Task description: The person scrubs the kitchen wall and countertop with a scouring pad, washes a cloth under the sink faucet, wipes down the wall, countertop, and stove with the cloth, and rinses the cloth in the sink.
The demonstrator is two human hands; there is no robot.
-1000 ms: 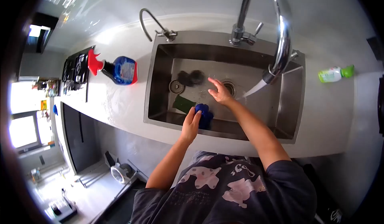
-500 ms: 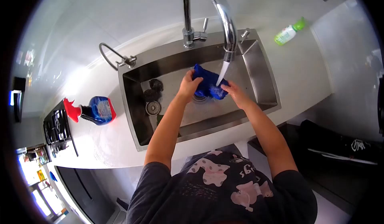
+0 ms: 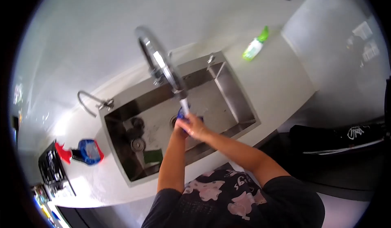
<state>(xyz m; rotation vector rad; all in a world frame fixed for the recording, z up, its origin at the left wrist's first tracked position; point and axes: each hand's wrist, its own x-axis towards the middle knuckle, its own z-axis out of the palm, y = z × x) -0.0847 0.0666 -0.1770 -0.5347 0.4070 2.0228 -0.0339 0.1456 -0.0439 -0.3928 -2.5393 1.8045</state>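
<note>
Both hands are together over the steel sink [image 3: 240, 126], under the running water of the tall faucet [image 3: 165, 67]. My left hand [image 3: 180, 127] and my right hand [image 3: 194, 127] are closed around a bunched blue cloth [image 3: 182, 114], which is mostly hidden by the fingers. Water from the spout falls onto the cloth and fingers. In the sink's left part lie a dark mesh scrubber [image 3: 137, 126], a round metal strainer [image 3: 138, 145] and a green scouring pad [image 3: 153, 156].
A blue spray bottle with a red trigger [image 3: 90, 152] lies on the counter [image 3: 87, 179] left of the sink. A green-and-white bottle [image 3: 253, 49] is at the back right. The small curved faucet [image 3: 87, 99] rises by the sink's left corner.
The blue cloth, spread between both hands under the water half a second ago, is now bunched up, and the hands have come together. The view has turned and shifted to the right.
</note>
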